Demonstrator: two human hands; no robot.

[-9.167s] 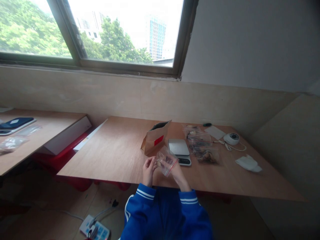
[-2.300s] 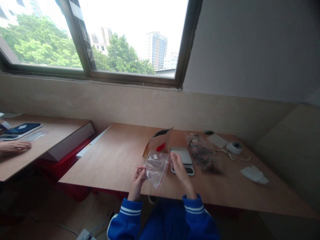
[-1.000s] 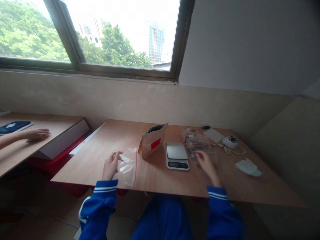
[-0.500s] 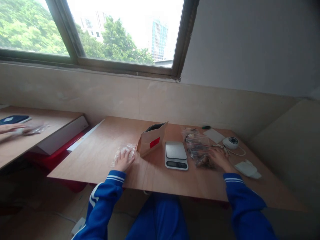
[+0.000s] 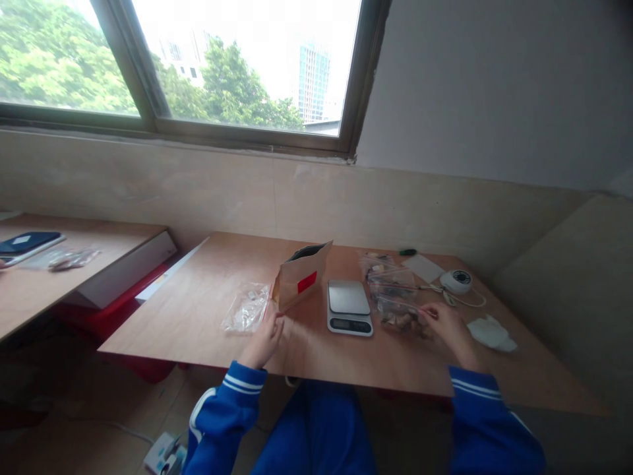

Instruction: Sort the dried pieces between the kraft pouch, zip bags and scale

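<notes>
My left hand (image 5: 267, 338) is closed at the red-lined edge of a clear zip bag (image 5: 244, 309), which lies flat with little visible inside. Just beyond it stands an open brown paper pouch (image 5: 299, 282) with a red label. My right hand (image 5: 448, 328) pinches the right end of a zip bag of brown chunky pieces (image 5: 401, 319), the nearest of several such bags on the table. Between my hands sits a white digital scale (image 5: 349, 307) with a bare metal plate; its reading is too small to make out.
Right of the bags are a white dome camera (image 5: 455, 282) with a cable, a white card (image 5: 424, 269), a green-capped item (image 5: 408, 252) and crumpled white tissue (image 5: 491, 332). A neighbouring table (image 5: 123, 247) at left holds another bag (image 5: 66, 258), with a person's fingertips at the frame's edge.
My left hand has slid right, off the clear bag's middle to its edge. My right hand has drawn back slightly and now pinches the bag's end. The other person's hand has mostly left view.
</notes>
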